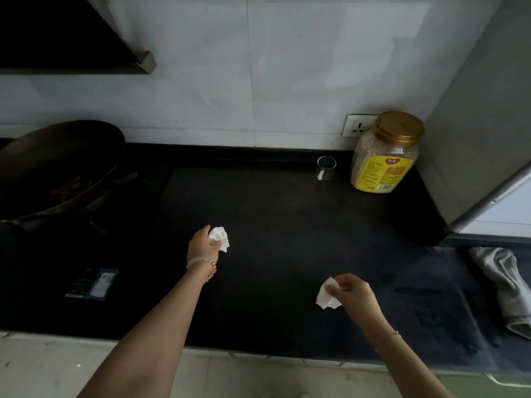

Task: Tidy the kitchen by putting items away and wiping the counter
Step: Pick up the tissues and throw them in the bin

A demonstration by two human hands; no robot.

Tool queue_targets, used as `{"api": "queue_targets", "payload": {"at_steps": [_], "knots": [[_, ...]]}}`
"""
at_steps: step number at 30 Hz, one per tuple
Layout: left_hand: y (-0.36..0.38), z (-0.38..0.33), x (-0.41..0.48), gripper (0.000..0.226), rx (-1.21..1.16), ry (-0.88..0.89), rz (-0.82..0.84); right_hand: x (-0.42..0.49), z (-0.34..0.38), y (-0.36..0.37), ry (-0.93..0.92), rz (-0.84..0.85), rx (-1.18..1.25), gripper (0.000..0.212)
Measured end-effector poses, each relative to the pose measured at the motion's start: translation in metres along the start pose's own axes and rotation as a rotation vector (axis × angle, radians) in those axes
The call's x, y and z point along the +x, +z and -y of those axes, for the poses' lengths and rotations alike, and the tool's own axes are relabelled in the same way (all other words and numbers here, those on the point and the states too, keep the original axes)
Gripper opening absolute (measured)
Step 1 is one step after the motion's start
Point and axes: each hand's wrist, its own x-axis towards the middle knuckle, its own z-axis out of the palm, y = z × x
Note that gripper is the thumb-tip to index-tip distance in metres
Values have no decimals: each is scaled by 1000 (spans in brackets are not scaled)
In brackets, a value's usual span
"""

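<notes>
A black counter point(287, 225) fills the middle of the view. My left hand point(202, 245) is closed on a crumpled white tissue point(220, 238) and rests low over the counter's middle left. My right hand point(353, 291) pinches a second white tissue point(326, 295) nearer the front edge, to the right. Both tissues sit at or just above the dark surface; I cannot tell if they touch it.
A dark wok point(57, 165) with food stands on the stove at the left. A small clear glass point(326, 168) and a gold-lidded jar of grain point(385, 156) stand at the back right by a wall socket point(359, 126). A grey cloth point(505, 285) lies at the far right.
</notes>
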Motion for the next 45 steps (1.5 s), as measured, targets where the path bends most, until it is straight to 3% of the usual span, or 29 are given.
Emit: {"api": "queue_targets", "payload": {"at_steps": [6, 9, 14, 22, 29, 34, 39, 45], "knots": [[5, 1, 1, 31, -2, -77, -56, -5, -3, -4, 21, -14, 24, 6], [2, -7, -18, 23, -152, -90, -17, -9, -1, -13, 17, -42, 45, 5], [-9, -19, -73, 15, -480, -42, 160, -21, -3, -39, 12, -96, 124, 5], [17, -24, -149, 19, -524, 3, 417, -72, -42, -66, 82, -236, 235, 7], [34, 1, -181, 17, -438, 20, 811, -171, -105, -43, 234, -608, 439, 12], [37, 2, -189, 41, -263, 163, 1082, -257, -134, 21, 399, -858, 672, 15], [36, -12, -222, 64, -137, 264, 1218, -334, -160, 82, 554, -1028, 848, 15], [43, -17, -280, 52, -12, 353, 1363, -413, -173, 108, 584, -1282, 956, 19]]}}
